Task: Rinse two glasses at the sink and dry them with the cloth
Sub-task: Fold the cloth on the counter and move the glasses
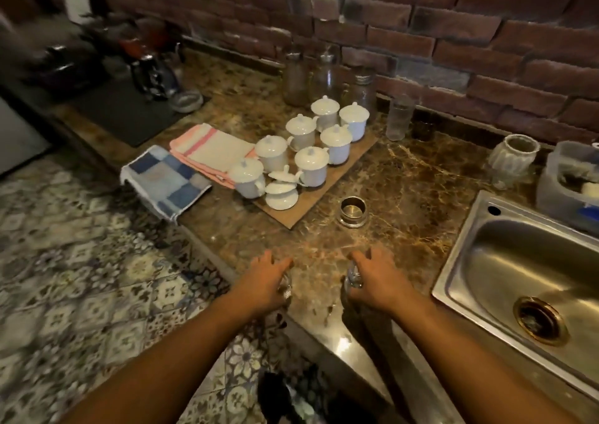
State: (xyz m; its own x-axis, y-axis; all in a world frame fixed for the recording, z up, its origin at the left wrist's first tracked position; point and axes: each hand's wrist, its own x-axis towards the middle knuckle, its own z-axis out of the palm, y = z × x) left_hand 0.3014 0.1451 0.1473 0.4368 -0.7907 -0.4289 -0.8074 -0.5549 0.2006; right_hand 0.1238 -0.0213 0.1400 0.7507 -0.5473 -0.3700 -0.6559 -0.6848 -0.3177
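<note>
A glass is held in the left hand and another glass in the right hand at the desk's near edge, the sink lying rightward, nearer the right.

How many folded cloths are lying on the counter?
2. A pink-striped cloth lies left of the white lidded cups; a blue checked cloth lies beside it, draped over the counter edge. None seems hidden.

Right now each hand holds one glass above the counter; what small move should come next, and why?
Probably carry both to the right, over the sink. The left hand and right hand each already grip a glass, and the basin looks empty and dry.
</note>
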